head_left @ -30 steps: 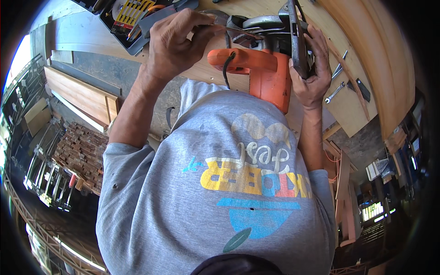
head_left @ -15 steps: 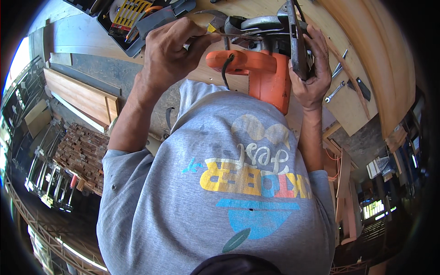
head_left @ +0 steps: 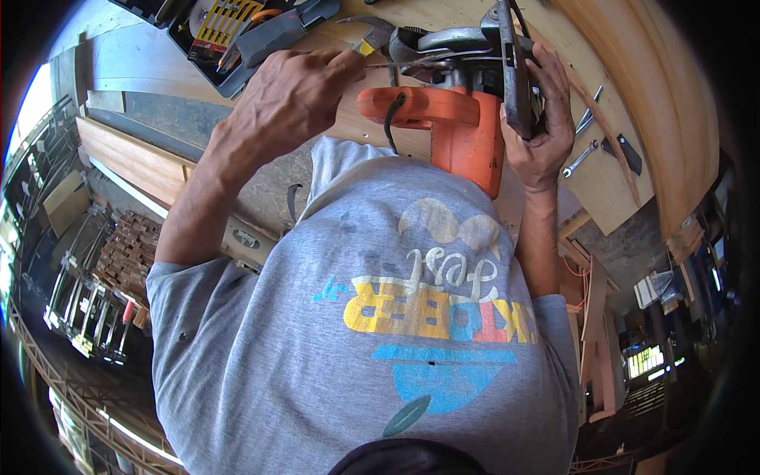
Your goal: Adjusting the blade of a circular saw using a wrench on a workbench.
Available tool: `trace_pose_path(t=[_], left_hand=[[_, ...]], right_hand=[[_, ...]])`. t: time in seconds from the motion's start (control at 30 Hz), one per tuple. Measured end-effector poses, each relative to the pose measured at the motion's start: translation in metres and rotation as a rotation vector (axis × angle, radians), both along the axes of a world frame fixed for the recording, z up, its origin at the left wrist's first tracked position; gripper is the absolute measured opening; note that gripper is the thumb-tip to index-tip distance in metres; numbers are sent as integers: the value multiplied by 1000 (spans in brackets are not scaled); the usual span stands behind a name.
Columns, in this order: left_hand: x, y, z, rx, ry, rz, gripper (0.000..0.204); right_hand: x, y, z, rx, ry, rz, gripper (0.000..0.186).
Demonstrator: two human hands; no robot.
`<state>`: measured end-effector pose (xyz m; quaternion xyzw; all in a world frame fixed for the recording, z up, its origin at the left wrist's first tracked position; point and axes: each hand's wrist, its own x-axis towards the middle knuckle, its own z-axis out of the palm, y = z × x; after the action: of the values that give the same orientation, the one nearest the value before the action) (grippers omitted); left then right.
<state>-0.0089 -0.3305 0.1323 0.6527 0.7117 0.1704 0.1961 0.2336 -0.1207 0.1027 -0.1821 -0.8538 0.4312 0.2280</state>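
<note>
An orange circular saw (head_left: 467, 131) rests on the workbench close to my shirt, its grey metal guard and base plate (head_left: 513, 75) turned upward. My right hand (head_left: 542, 131) is closed around the edge of that plate, thumb on the near side and fingers behind. My left hand (head_left: 297, 99) is closed on a thin dark rod (head_left: 400, 63), whose far end reaches into the saw's blade area. Its fingertips are partly hidden behind the hand, and I cannot make out the rod's exact kind. Just beyond lies a claw hammer (head_left: 378, 33).
An open toolbox (head_left: 229, 79) with a yellow bit set stands at the far left. A wrench (head_left: 580, 158) and a black triangular piece (head_left: 625, 154) lie at the right beside a curved wooden board (head_left: 673, 103). Wooden planks (head_left: 131, 158) are at the left.
My left hand has turned over, its back now facing up, and the left elbow has swung outward to the left. The right hand and the saw stay nearly in place.
</note>
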Motion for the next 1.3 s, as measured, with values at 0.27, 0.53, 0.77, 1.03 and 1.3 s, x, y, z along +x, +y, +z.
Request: trace_pose_path(t=[0.27,0.53,0.77,1.03,1.3], left_hand=[[3,-1,5,-37,-37,19,7],[6,18,31,-139,126,-59,9],[5,25,29,-91,318,-117,12],[6,18,4,-111,207,-93,6],[1,3,-32,-64,100,-30,9]], right_hand=[[1,-2,-2,12,-1,6,66],[4,-7,-2,7,-11,0,65],[-1,-3,3,-3,11,11,65],[1,-1,1,-12,-3,6,65],[1,-4,-1,-29,-4,10,65]])
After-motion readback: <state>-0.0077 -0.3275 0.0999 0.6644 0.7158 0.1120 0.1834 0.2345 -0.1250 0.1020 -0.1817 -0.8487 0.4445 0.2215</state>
